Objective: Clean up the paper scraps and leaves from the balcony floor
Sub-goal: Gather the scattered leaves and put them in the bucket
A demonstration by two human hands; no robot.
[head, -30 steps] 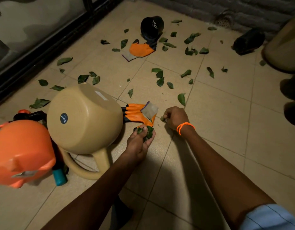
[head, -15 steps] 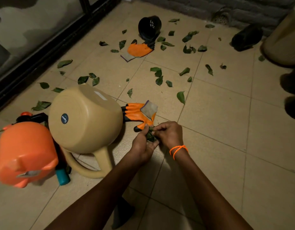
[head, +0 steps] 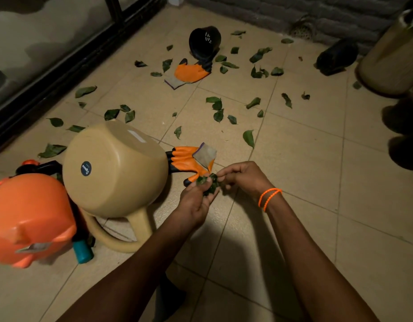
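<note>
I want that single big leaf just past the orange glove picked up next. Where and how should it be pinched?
The leaf lies flat on the tile, apart from other leaves, tip pointing toward the person. Likely best: come from above with the right hand, nearest it, and pinch thumb and forefinger across its near, narrow tip.

Dim, warm light over the beige tiled balcony floor (head: 305, 159). A brighter pool lay just below the fingers (head: 226, 175) of the right hand (head: 245, 177), with a hard rounded shadow beneath it between the forearms. Far right of the fingers the corner sank into near-black. Left of the fingers, the orange plastic container (head: 31, 219) at the frame edge was soft and smeared. Tile lines bowed toward the edges. Fine grain throughout.
</note>
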